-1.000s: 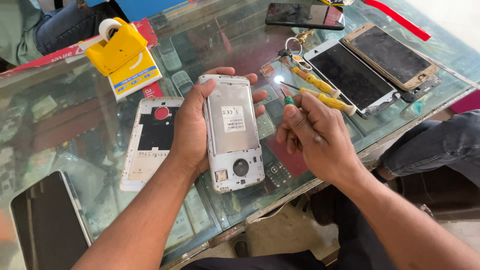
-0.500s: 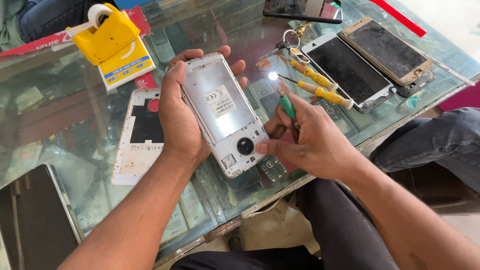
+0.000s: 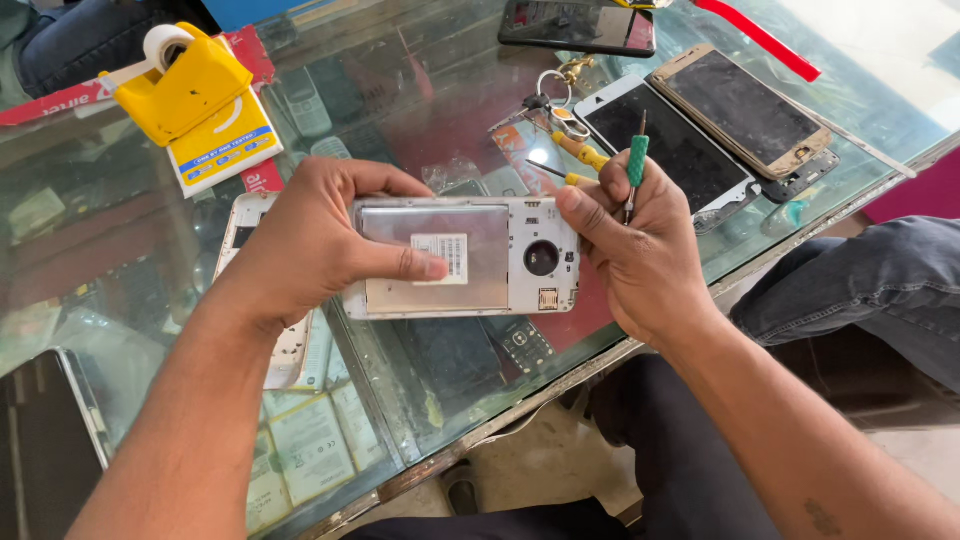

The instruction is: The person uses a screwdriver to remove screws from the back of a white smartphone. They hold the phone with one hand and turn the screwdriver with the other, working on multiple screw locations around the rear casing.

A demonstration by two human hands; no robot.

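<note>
Holding an opened phone (image 3: 462, 258) sideways above the glass counter (image 3: 420, 90), the person grips it with both hands, its silver inner back facing up. The left hand (image 3: 315, 240) wraps around the phone's left end, fingers curled behind it and the thumb pressed flat across the metal plate, its tip touching the small white label. The right hand (image 3: 640, 250) closes on the phone's right end, next to the round camera lens, with the fingertips hooked over the top corner; the same hand also clamps a small screwdriver (image 3: 635, 170) with a green handle between its fingers, the handle sticking up and away from the phone. Under the left wrist a white phone frame (image 3: 285, 355) lies flat on the glass, partly hidden by the hand. At the far left of the counter sits a yellow tape dispenser (image 3: 190, 90) on top of a yellow card. Beyond the right hand lie two yellow-handled screwdrivers (image 3: 582, 152) and a key ring (image 3: 556, 88), just beside a black phone screen (image 3: 675, 150) and a gold-edged phone (image 3: 740, 108), which lie side by side. A dark phone (image 3: 575, 25) rests at the far edge, and a dark tablet (image 3: 45, 450) shows at the lower left.
</note>
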